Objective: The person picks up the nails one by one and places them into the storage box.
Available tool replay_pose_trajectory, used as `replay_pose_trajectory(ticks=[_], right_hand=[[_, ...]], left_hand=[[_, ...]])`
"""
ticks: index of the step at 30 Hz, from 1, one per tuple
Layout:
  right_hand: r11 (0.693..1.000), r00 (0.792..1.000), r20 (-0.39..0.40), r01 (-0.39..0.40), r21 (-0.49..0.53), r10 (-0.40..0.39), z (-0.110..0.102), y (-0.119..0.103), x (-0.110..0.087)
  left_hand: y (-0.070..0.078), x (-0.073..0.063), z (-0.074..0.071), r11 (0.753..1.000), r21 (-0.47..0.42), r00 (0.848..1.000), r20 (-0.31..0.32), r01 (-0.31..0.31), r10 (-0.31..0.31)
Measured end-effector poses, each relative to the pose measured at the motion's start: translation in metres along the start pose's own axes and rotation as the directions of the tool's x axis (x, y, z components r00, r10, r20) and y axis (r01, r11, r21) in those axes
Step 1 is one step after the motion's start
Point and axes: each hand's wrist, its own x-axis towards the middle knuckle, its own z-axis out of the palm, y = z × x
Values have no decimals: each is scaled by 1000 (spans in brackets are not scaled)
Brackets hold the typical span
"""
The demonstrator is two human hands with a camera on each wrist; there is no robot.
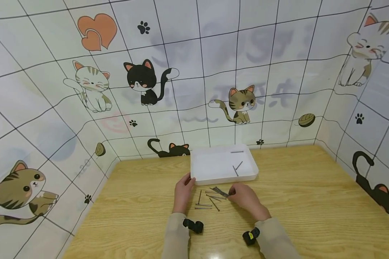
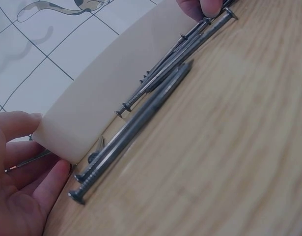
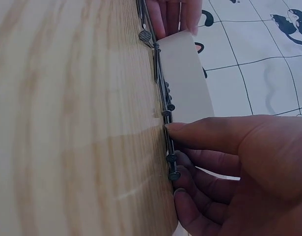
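A white tray (image 1: 214,163) stands on the wooden table with three nails (image 1: 237,151) in its right part. My left hand (image 1: 183,190) holds the tray's front left corner, thumb at the upper edge and fingers lower down, as the left wrist view shows. Between those fingers a thin dark nail (image 2: 30,161) shows; whether they hold it, I cannot tell. My right hand (image 1: 244,196) pinches nails at the right end of a loose pile; in the right wrist view its thumb (image 3: 182,132) presses against them. Several more nails (image 1: 203,208) lie between the hands, in front of the tray.
The wooden table (image 1: 142,201) reaches back to a wall covering (image 1: 194,90) with a grid and cartoon cats. More wall stands at the left and right sides. A small dark camera (image 1: 193,226) sits on the left wrist, another camera (image 1: 251,236) on the right.
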Motion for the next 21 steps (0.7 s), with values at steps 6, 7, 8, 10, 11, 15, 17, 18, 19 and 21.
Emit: replay_pose_trajectory(ticks=[6,7,8,10,11,15,17,18,19,21], right_hand=[[1000,1000,-4,1,-14,-1,-1,-1,-2],[1000,1000,-3,3,-17,-3,-1,-1,-2],[1000,1000,-4,7,-21,-7,-1,-2,-2],[1000,1000,-5,13,-28,-13,-1,-2,-2],[999,1000,-5,12,-31,-12,-1,-3,-2],[999,1000,-9,19,-42,-19,-2,-4,-3],[999,1000,-13,25,-48,-25,-3,-5,-4],[998,999,-16,27,-51,-28,-4,-5,-4],[998,999,-17,32,-53,-33,-4,-5,-5],[998,999,-21,35,-51,-36,-5,-6,-6]], left_hand=[[0,0,0,1000,0,1000,1,1,-1],[0,0,0,1000,1,1000,0,2,-2],[0,1,0,1000,1,1000,-1,4,-4],[0,1,0,1000,0,1000,-1,8,-8],[0,1,0,1000,0,1000,-1,10,-10],[0,2,0,1000,-1,1000,-1,15,-15],[0,1,0,1000,2,1000,-2,11,-11],[-1,1,0,1000,3,1000,-1,9,-9],[-1,1,0,1000,3,1000,-2,6,-6],[-1,1,0,1000,4,1000,-4,3,-3]])
